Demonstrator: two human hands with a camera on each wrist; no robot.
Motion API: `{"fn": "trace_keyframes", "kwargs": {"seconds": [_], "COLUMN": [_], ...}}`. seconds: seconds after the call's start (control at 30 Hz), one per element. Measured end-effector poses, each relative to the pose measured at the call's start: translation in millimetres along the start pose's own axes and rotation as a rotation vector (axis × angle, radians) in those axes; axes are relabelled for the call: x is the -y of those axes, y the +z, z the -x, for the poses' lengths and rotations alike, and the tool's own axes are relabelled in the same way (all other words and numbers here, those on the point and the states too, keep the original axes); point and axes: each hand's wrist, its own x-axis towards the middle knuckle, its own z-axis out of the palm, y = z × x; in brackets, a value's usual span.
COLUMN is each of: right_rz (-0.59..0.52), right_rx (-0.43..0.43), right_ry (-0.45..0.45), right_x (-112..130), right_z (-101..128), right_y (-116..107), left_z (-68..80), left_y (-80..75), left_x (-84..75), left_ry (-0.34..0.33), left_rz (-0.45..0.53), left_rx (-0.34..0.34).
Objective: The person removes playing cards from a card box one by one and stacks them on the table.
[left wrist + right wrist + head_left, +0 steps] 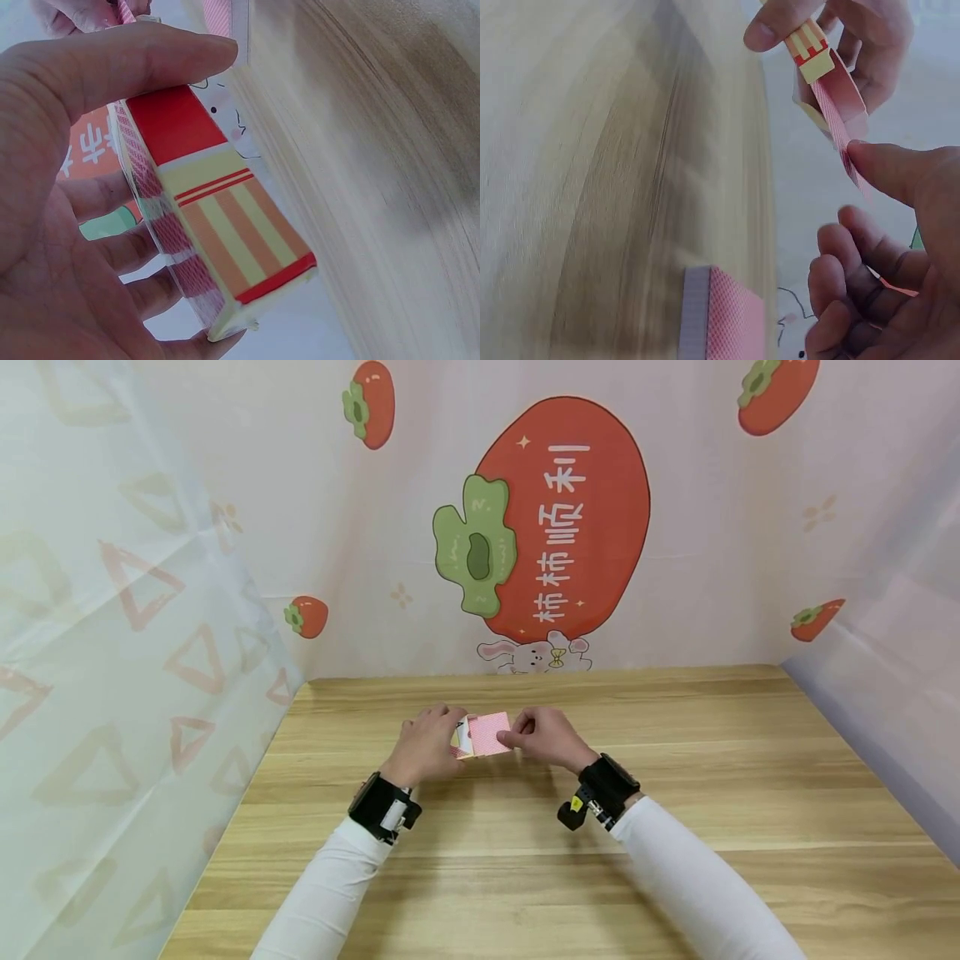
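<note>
A small card box [487, 735] with a pink lattice face and a red and yellow striped side [225, 217] is held just above the wooden table [675, 760], near its far middle. My left hand [431, 743] grips its left end, thumb on top and fingers curled underneath [112, 247]. My right hand [536, 737] pinches the thin pink edge [840, 127] at the box's right end between thumb [892, 169] and fingers. Whether that edge is a flap or a card I cannot tell. A stack of pink-backed cards [724, 315] lies on the table below the hands.
Printed cloth walls close in the table at the back [555, 527], the left [112, 652] and the right [900, 652]. Bare wood stretches to both sides of the hands and toward me.
</note>
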Motion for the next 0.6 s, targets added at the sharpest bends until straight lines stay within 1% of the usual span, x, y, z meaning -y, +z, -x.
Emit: {"fn": "trace_keyframes", "kwargs": {"seconds": [0.07,0.13,0.17,0.27,0.37,0.47,0.6], "right_rz": [0.058,0.149,0.207,0.375,0.487,0.534,0.552], "right_rx": [-0.052,-0.091,-0.097,-0.055,0.030,0.082,0.098], "right_ry": [-0.046,-0.122,-0.169,-0.317,-0.414,-0.453,-0.478], "right_x": [2.8,6.9,9.5,16.4,22.3,26.6,29.3], "right_z": [1.0,0.9,0.8,-0.2,-1.3,-2.0,-3.3], "right_y": [-0.8,-0.6,-0.3,1.1,3.4,6.4,9.7], "left_z": [-0.3,-0.8,-1.1,-2.1,-2.3,-2.1,-1.6], "left_y": [0.1,0.6,1.2,2.9,3.9,4.5,4.6], "left_x": [-0.4,-0.9,-1.1,-1.6,-1.6,-1.5,-1.3], "left_ry": [0.000,0.001,0.002,0.007,0.010,0.016,0.026], "left_rz": [-0.001,-0.001,-0.002,-0.010,-0.021,-0.028,-0.030], "left_rx": [-0.001,-0.003,-0.003,-0.002,0.004,0.002,0.002]}}
